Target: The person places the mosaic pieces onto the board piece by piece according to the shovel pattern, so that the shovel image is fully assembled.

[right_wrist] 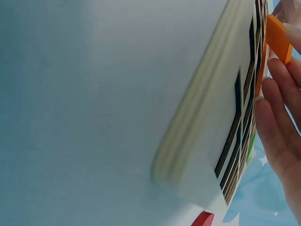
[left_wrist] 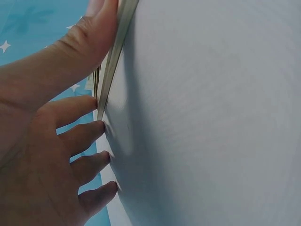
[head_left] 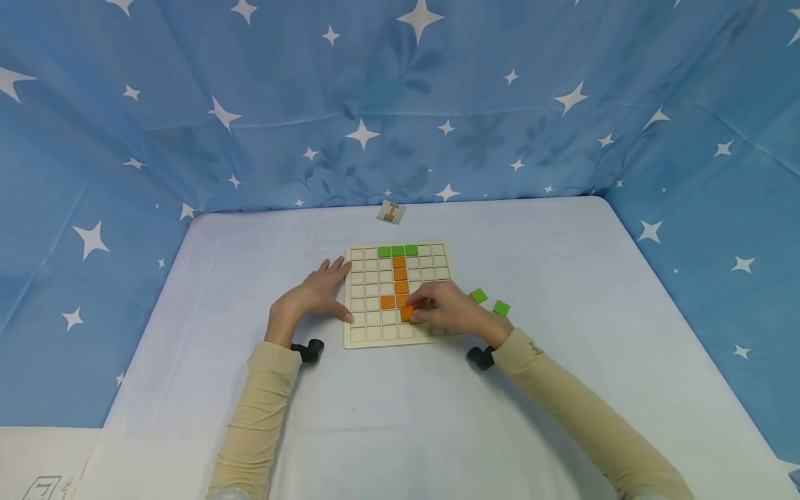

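A pale wooden grid board (head_left: 373,335) lies on the white table. Three green tiles (head_left: 398,251) sit side by side in its top row, and a column of orange tiles (head_left: 400,274) runs down from the middle one. One more orange tile (head_left: 387,302) lies left of the column's lower end. My right hand (head_left: 446,305) pinches a square orange tile (right_wrist: 278,40) between thumb and fingers, tilted over the board's lower middle. My left hand (head_left: 319,290) rests along the board's left edge, fingers spread and thumb against the side (left_wrist: 109,70).
Green tiles (head_left: 478,295) lie loose to the board's right, partly hidden by my right arm. A red piece (right_wrist: 203,219) shows beside the board in the right wrist view. Behind the board lies a small pattern card (head_left: 391,212). Blue star-printed cloth (head_left: 362,153) surrounds the table.
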`<state>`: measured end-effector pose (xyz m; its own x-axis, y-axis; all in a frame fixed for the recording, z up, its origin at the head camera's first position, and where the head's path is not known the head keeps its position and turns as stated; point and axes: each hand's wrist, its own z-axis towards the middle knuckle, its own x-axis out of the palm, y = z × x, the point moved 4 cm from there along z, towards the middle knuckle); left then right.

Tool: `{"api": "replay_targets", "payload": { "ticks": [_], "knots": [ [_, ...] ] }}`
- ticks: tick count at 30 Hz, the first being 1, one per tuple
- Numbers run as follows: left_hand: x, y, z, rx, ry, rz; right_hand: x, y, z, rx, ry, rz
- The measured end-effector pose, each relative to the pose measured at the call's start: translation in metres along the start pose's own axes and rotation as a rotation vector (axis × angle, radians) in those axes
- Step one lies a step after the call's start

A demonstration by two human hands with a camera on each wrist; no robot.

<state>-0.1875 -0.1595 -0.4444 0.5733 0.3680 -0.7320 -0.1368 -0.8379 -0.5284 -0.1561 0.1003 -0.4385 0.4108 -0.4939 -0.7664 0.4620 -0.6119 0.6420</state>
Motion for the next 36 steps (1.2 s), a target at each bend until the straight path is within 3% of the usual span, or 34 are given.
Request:
{"api": "replay_targets", "payload": {
  "ticks": [15, 36],
  "knots": [
    [0.000, -0.001, 0.001, 0.001, 0.010, 0.022, 0.003, 0.010, 0.005, -0.035, 0.030, -0.104],
    [0.000, 0.001, 0.003, -0.015, 0.010, 0.016, 0.000, 0.005, -0.001, -0.007, 0.066, -0.093]
  ]
}}
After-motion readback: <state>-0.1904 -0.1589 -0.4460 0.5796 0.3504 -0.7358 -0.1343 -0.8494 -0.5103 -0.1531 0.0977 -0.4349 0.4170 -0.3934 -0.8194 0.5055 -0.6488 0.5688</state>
